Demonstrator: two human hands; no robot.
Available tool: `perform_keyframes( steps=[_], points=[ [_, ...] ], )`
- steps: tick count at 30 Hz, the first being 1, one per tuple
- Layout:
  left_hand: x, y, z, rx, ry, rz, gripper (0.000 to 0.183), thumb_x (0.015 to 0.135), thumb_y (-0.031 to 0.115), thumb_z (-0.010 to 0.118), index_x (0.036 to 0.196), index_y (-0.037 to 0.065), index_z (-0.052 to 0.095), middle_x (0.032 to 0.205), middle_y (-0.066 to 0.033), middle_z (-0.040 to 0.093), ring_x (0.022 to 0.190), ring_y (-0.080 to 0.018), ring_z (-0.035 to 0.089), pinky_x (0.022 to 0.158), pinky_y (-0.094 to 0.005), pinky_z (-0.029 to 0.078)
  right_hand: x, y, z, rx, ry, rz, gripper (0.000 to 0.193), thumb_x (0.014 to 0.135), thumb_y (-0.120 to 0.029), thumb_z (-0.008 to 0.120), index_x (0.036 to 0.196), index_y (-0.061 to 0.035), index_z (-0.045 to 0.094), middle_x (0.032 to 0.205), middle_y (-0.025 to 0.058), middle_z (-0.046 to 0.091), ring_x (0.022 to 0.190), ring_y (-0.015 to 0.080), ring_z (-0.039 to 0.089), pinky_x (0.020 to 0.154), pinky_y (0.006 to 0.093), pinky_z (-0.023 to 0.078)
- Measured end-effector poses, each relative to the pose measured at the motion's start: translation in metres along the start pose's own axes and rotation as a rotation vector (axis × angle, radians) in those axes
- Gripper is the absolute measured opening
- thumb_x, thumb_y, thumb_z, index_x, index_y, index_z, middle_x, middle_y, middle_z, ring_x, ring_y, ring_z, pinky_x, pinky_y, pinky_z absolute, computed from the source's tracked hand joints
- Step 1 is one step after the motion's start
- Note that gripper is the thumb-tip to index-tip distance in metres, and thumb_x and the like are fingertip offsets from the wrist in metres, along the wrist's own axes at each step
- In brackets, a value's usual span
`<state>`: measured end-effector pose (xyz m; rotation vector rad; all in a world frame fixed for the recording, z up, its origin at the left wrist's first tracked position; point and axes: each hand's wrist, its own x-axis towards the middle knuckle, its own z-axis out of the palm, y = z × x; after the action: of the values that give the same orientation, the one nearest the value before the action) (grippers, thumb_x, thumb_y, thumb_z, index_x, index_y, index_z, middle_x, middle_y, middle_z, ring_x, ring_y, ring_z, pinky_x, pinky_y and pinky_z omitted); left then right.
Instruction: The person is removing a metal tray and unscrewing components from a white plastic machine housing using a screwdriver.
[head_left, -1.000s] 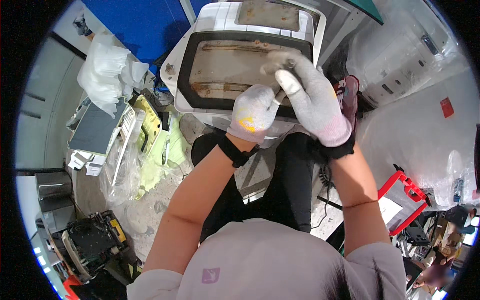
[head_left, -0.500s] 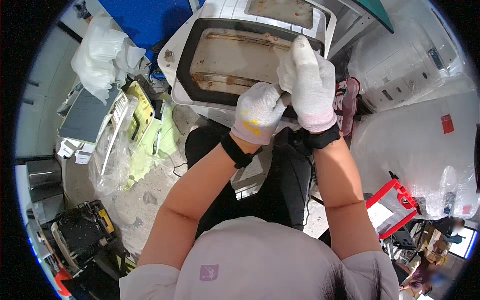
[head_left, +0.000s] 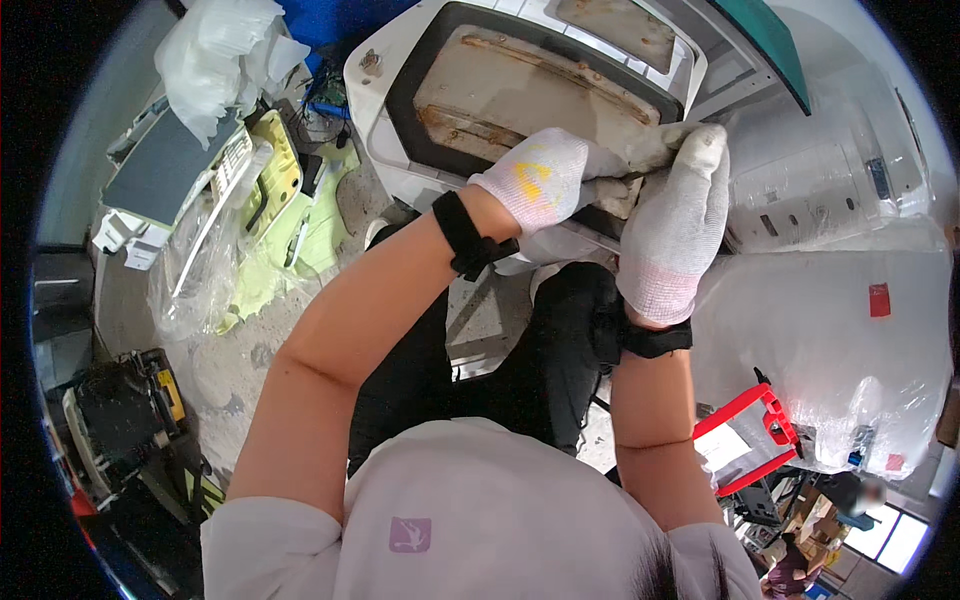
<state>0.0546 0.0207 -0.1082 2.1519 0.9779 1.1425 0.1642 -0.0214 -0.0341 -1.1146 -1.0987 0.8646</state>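
Observation:
Both hands wear white knit gloves. My left hand, its glove marked yellow on the back, reaches right with its fingers drawn together against the palm side of my right hand. What those fingers hold, if anything, I cannot make out. My right hand is raised with its long fingers stretched out, their tips soiled grey. Both hands are over the near right edge of a white machine casing. A dark rectangular frame on it surrounds a recessed, rust-stained panel.
Plastic-wrapped white units stand at the right, by a red-framed holder. To the left are stacked casing parts, white foam wrap and yellow-green sheeting. A black machine part sits at lower left.
My hands have moved right and slightly nearer in the picture. My right hand has turned, its fingers now stretched away from me. The casing appears farther up and right as the view shifted.

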Motion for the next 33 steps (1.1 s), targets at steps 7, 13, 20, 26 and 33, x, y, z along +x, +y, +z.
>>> perform_keyframes(
  steps=[7, 13, 20, 26, 33],
  points=[
    [-0.003, 0.001, 0.002, 0.221, -0.054, 0.052, 0.024, 0.08, 0.02, 0.064, 0.096, 0.002, 0.067, 0.091, -0.0176, 0.065, 0.084, -0.0348, 0.063, 0.073, -0.0404, 0.051, 0.023, 0.021, 0.007, 0.154, 0.025, -0.025, 0.045, 0.099, -0.042, 0.042, 0.074, -0.0055, 0.05, 0.06, -0.0022, 0.043, 0.052, 0.0083, 0.04, 0.045, 0.0231, 0.029],
    [-0.012, -0.009, 0.008, 0.479, -0.015, 0.418, 0.014, 0.076, 0.015, 0.064, 0.086, 0.006, 0.066, 0.086, -0.0115, 0.061, 0.076, -0.0339, 0.059, 0.066, -0.0424, 0.05, 0.039, 0.02, -0.011, 0.353, -0.252, 0.054, 0.043, 0.097, -0.038, 0.049, 0.064, -0.0105, 0.042, 0.055, -0.0028, 0.033, 0.047, 0.0091, 0.031, 0.043, 0.0253, 0.022],
    [-0.019, 0.001, 0.027, 0.205, 0.334, 0.273, 0.018, 0.073, 0.009, 0.067, 0.09, 0.004, 0.063, 0.079, -0.0109, 0.06, 0.072, -0.0313, 0.058, 0.063, -0.0396, 0.049, 0.045, 0.015, -0.02, 0.403, -0.562, 0.152, 0.043, 0.098, -0.034, 0.048, 0.063, -0.0101, 0.039, 0.053, -0.0014, 0.031, 0.048, 0.0109, 0.03, 0.047, 0.0271, 0.025],
    [-0.022, 0.017, 0.035, 0.285, 0.393, 0.185, 0.024, 0.07, 0.007, 0.069, 0.094, 0.005, 0.065, 0.076, -0.0102, 0.059, 0.07, -0.0294, 0.058, 0.061, -0.0386, 0.048, 0.062, 0.016, -0.029, 0.432, -0.834, 0.195, 0.047, 0.098, -0.035, 0.047, 0.06, -0.01, 0.037, 0.053, -0.0005, 0.03, 0.048, 0.0122, 0.031, 0.048, 0.0275, 0.027],
    [-0.024, 0.015, 0.031, 0.173, 0.371, 0.144, 0.031, 0.071, 0.014, 0.071, 0.1, 0.005, 0.064, 0.079, -0.011, 0.06, 0.073, -0.0318, 0.058, 0.066, -0.0411, 0.048, 0.045, 0.009, -0.018, 0.158, -0.688, 0.066, 0.047, 0.101, -0.035, 0.037, 0.062, -0.0098, 0.033, 0.056, -0.0008, 0.032, 0.05, 0.011, 0.026, 0.049, 0.0273, 0.025]
  ],
)
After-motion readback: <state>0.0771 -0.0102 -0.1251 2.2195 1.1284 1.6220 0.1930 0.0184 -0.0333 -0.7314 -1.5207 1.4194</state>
